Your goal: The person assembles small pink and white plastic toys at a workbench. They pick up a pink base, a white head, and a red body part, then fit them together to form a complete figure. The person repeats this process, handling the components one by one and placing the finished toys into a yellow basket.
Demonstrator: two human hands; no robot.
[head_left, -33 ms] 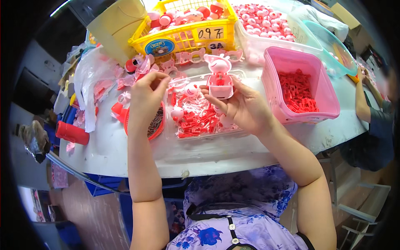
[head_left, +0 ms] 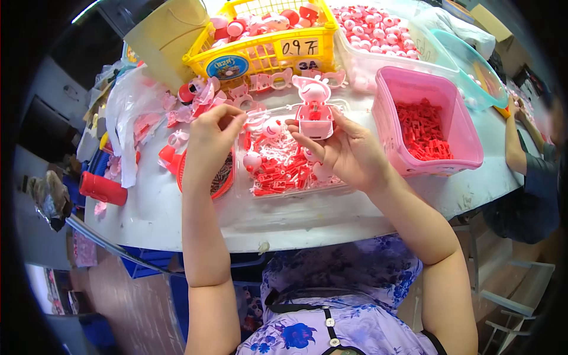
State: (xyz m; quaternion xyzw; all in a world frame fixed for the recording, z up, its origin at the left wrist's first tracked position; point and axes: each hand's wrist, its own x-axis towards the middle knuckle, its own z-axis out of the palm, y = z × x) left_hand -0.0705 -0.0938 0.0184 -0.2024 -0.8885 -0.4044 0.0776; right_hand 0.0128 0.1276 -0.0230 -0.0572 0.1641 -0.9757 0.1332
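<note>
In my right hand (head_left: 349, 145) is a pink and white plastic toy figure (head_left: 315, 118), held upright between thumb and fingers. Its rounded, eared head tops an open pink body with red parts inside. To its left, my left hand (head_left: 216, 133) is raised with thumb and fingertips pinched together. Whatever lies in that pinch, if anything, is too small to make out. Below the figure sits a clear plastic tray (head_left: 242, 183) of red and white small parts and several toy heads. A red round bowl (head_left: 226, 188) of small dark metal pieces stands partly behind my left forearm.
A pink tub (head_left: 467, 145) of red parts stands right of the tray. Behind are a yellow basket (head_left: 254, 50) and a translucent bin (head_left: 370, 68) of toy heads. A red cylinder (head_left: 103, 188) lies at left. Another person's arm (head_left: 516, 142) is at far right.
The toy figure has shifted very slightly right, and its head has turned a little. My left hand has moved slightly to the right, still pinched.
</note>
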